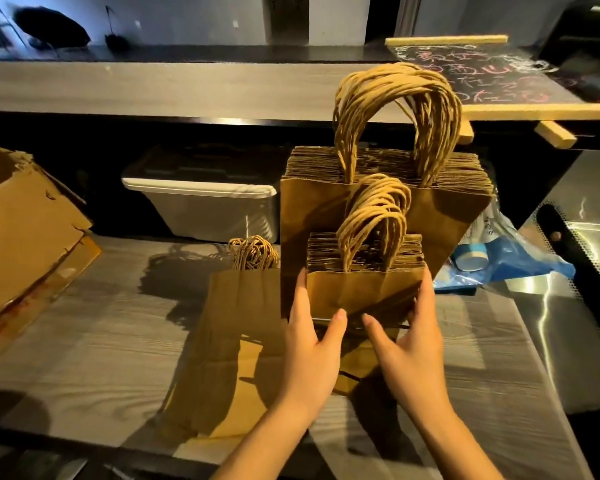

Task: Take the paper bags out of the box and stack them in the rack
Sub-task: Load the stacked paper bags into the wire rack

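small bags point(361, 289) between left hand point(310, 344), right hand point(414, 341)

The left hand point(309, 341) and right hand point(411, 341) are reaching forward, palms facing each other, fingers stretching straight, thumbs pointing inward.
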A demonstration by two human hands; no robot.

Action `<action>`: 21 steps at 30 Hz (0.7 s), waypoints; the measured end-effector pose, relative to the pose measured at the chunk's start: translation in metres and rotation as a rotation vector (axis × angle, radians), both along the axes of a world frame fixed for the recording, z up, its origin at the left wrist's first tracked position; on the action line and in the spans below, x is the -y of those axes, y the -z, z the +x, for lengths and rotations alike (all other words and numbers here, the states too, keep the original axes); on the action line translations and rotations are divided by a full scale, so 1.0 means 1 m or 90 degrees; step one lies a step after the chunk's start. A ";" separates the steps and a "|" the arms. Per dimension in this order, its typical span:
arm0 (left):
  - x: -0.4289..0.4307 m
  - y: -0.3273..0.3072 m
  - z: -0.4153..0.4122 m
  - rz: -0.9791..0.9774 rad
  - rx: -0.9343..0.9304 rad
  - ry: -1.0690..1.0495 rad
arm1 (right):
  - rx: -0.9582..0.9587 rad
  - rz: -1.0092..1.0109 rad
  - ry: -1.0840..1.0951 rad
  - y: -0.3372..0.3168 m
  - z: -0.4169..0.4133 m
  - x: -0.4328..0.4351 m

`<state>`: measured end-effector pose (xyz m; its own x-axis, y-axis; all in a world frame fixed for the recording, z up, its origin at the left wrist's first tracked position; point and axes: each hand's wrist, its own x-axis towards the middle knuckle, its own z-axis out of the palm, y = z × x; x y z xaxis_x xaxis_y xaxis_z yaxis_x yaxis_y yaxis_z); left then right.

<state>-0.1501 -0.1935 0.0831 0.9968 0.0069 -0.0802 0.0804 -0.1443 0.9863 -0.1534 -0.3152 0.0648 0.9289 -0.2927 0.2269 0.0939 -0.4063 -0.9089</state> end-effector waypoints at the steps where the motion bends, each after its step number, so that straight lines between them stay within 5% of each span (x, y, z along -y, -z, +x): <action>1: 0.000 0.001 -0.001 -0.004 0.006 0.001 | 0.005 0.019 0.001 0.000 -0.001 -0.003; 13: -0.026 0.018 -0.003 -0.005 0.013 0.073 | 0.112 -0.186 -0.007 0.006 -0.019 -0.026; 16: -0.041 0.026 -0.002 0.029 -0.028 0.034 | 0.153 -0.244 -0.096 0.005 -0.026 -0.041; 21: -0.088 0.054 -0.001 0.103 -0.139 -0.119 | 0.053 -0.027 -0.294 0.002 -0.042 -0.072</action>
